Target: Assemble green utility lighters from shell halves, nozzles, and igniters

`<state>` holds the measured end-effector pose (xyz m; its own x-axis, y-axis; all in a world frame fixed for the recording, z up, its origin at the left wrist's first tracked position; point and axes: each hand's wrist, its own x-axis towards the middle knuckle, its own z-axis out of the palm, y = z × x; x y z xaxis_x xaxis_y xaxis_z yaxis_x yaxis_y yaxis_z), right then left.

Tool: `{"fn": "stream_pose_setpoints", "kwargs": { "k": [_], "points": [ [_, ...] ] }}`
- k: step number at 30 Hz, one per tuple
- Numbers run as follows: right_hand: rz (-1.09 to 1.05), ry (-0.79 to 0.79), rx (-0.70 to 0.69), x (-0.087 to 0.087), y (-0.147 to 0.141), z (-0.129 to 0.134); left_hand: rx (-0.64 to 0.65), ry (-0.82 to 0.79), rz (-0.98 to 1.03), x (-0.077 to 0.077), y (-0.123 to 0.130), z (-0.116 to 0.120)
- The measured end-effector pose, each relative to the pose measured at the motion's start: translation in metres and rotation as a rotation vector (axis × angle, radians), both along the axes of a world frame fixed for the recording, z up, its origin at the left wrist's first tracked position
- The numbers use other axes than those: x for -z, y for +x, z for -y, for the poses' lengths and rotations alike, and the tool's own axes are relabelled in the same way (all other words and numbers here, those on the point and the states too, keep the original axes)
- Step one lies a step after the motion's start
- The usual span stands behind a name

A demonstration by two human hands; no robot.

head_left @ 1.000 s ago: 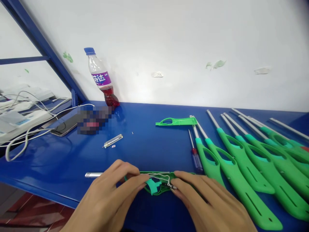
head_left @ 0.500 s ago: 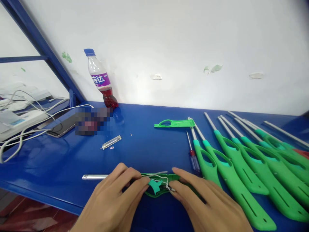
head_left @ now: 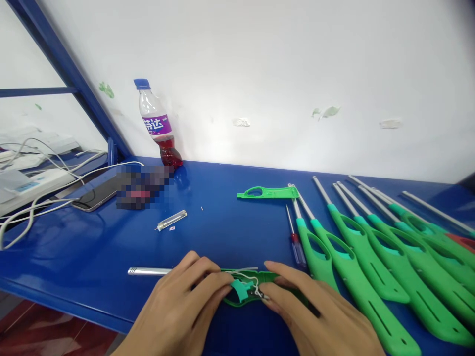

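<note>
An opened green lighter body (head_left: 237,300) with a metal tube (head_left: 148,271) pointing left lies at the front of the blue table. My left hand (head_left: 185,296) is closed on the lighter near the tube, fingertips against a teal trigger piece (head_left: 242,288). On the right side, my right hand (head_left: 300,301) holds the body's handle, thumb and finger at the end of a thin white wire (head_left: 247,275) and a small dark part. Much of the handle is hidden under my right hand.
A green half shell (head_left: 272,193) lies behind, beside a screwdriver (head_left: 297,247). Several green lighters (head_left: 374,291) fill the right. A clear tube part (head_left: 172,220), phone (head_left: 98,192), cables and bottle (head_left: 159,126) are on the left.
The teal piece has tilted slightly between my fingertips. Both hands stay on the lighter, and the view has shifted a little.
</note>
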<state>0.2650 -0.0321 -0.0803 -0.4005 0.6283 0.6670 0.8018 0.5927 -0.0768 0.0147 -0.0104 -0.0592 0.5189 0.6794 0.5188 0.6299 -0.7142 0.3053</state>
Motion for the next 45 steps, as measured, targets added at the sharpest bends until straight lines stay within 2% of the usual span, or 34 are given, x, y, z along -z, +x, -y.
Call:
{"fn": "stream_pose_setpoints", "kwargs": {
  "k": [9,13,38,45],
  "points": [
    [-0.027,-0.010,0.022,0.0019,-0.0001,0.0005,0.022,-0.038,0.094,-0.0035,0.0012,0.0000],
    [-0.037,-0.009,0.021,0.0033,-0.0002,0.0015,-0.012,-0.055,0.129,-0.0030,0.0001,0.0005],
    [0.017,-0.021,0.028,0.0099,0.0050,0.0045,-0.056,-0.105,0.142,0.0001,-0.0021,0.0021],
    [0.072,0.002,0.021,0.0054,0.0058,0.0009,-0.049,-0.133,0.151,-0.0004,-0.0016,0.0023]
  ]
}}
